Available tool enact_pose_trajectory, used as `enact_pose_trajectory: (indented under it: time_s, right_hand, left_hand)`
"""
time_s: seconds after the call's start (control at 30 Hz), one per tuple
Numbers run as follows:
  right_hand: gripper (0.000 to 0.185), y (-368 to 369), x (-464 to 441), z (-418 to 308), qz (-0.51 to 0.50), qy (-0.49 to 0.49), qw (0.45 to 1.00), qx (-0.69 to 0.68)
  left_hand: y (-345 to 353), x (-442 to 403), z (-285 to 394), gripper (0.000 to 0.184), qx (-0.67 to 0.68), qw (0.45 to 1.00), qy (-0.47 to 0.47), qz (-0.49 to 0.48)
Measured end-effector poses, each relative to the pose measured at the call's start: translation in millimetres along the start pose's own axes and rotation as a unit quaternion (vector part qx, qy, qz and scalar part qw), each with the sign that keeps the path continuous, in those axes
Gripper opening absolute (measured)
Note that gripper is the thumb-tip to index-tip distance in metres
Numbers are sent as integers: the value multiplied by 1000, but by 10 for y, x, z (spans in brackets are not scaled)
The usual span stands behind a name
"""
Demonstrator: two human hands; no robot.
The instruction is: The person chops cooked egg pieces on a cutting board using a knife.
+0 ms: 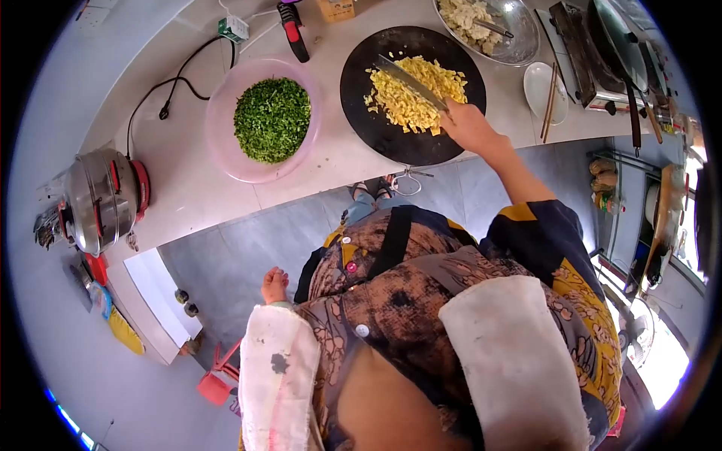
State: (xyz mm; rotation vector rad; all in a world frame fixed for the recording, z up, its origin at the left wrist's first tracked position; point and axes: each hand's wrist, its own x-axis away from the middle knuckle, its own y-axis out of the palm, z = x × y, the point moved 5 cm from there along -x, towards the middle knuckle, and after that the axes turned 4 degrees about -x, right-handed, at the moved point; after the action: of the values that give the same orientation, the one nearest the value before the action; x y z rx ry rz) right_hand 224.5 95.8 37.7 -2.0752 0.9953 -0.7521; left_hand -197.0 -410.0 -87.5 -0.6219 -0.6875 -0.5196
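Note:
My right hand [468, 124] is closed round the handle of a kitchen knife [412, 81]. Its blade lies over a heap of chopped yellow egg [421, 113], spread on a round black cutting board [368, 139]. Away from the counter, my left hand [276, 286] hangs low beside my body with its fingers curled; whether anything is in them is too small to make out. Left of the board stands a pink bowl [218, 143] holding finely chopped greens [272, 120].
A metal bowl of dough-like mixture [470, 19] is behind the board. At right are a white dish [535, 90], chopsticks [550, 105] and a gas stove [575, 52]. A steel electric pot [98, 199] stands left, near a black cord [169, 90]. A red-black handled object [292, 31] lies at the back.

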Motion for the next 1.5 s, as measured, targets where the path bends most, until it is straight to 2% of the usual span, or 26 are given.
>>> enact_pose_trajectory:
  time_s: [0.1, 0.3, 0.4, 0.43, 0.5, 0.7, 0.9, 1.0, 1.1, 1.3, 1.5]
  right_hand:
    - [21, -108, 162, 96, -17, -26, 999, 27]
    - [18, 50, 497, 199, -65, -68, 995, 16]
    - [16, 104, 489, 203, -97, -105, 989, 34]
    - [16, 112, 469, 220, -103, -122, 986, 37]
    - [15, 92, 387, 270, -115, -156, 980, 44]
    - [13, -75, 85, 398, -110, -175, 971, 117]
    - [14, -254, -66, 312, -53, -192, 973, 118]
    - [15, -319, -110, 289, -44, -195, 973, 118]
    - [16, -320, -117, 270, -13, -197, 976, 94]
    - [19, -219, -159, 363, 22, -94, 994, 55]
    - [22, 8, -261, 462, -12, -6, 998, 60]
  left_hand:
    - [36, -28, -1, 19, -28, 1000, -5, -6]
    - [116, -77, -18, 17, -53, 995, 57, -62]
    - [172, -28, 110, 17, -65, 996, 50, -39]
    - [154, -99, 123, 18, -104, 992, 42, -59]
    - [176, -66, 200, 18, -86, 994, 43, -49]
    - [290, 19, 360, 20, -78, 994, 43, -58]
    - [290, 6, 302, 20, -61, 996, 36, -47]
    - [348, 94, 388, 19, -111, 992, 43, -36]
    - [341, 16, 310, 20, -76, 995, 53, -44]
    - [377, -45, 329, 23, -81, 995, 33, -46]
    - [408, -56, 398, 23, -85, 995, 23, -46]
